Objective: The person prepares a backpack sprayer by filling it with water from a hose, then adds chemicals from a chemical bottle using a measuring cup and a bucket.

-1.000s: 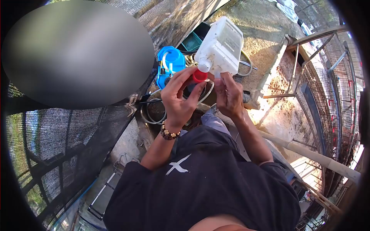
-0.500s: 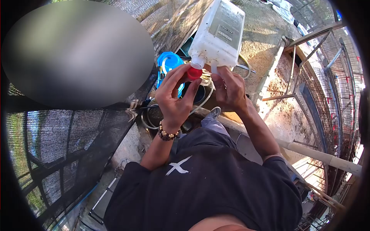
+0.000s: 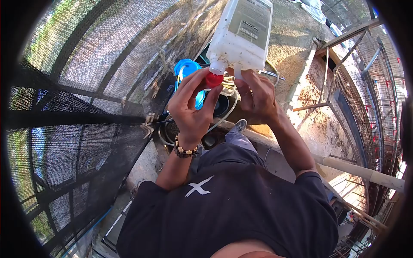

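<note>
A dirt-flecked white plastic jug [image 3: 217, 48] with a grey label is tilted, its mouth pointing down toward me. My right hand [image 3: 260, 95] is closed around its handle, close to the lower end. My left hand [image 3: 189, 99], below a beaded bracelet, pinches a red cap [image 3: 214, 80] between thumb and fingers. The cap sits right at the jug's mouth, overlapping its rim in this view. Beyond my left hand shows a blue plastic container [image 3: 186, 68], partly covered by the hand.
A pale hose [image 3: 234, 99] loops past a dark bucket [image 3: 222, 105] below my hands. Dark mesh netting [image 3: 77, 146] rises on the left. On the right are wire mesh panels [image 3: 348, 107] and a bamboo pole [image 3: 361, 172]. Sandy concrete ground [image 3: 288, 51] lies beyond the jug.
The jug and both hands have shifted slightly left. The red cap has come a little lower and left with my left hand. Both grips stay the same.
</note>
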Demonstrator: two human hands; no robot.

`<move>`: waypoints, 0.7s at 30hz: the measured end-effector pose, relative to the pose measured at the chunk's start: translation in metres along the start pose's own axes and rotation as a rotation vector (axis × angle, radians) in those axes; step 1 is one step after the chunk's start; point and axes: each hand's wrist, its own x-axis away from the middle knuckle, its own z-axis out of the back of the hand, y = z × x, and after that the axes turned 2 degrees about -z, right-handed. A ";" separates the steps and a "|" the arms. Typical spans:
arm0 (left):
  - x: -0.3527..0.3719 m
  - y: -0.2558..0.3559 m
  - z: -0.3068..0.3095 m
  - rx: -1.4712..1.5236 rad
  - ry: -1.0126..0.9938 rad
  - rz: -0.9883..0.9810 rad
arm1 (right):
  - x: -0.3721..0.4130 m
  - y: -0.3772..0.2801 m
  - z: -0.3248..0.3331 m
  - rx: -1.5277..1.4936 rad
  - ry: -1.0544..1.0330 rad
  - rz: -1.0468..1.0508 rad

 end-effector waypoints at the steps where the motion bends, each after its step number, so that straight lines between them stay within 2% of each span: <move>1: 0.000 0.000 0.000 -0.006 -0.001 -0.008 | 0.001 0.001 0.000 -0.010 0.000 -0.001; 21: 0.001 -0.001 -0.010 -0.034 -0.018 -0.010 | 0.004 0.011 0.007 0.021 0.039 0.057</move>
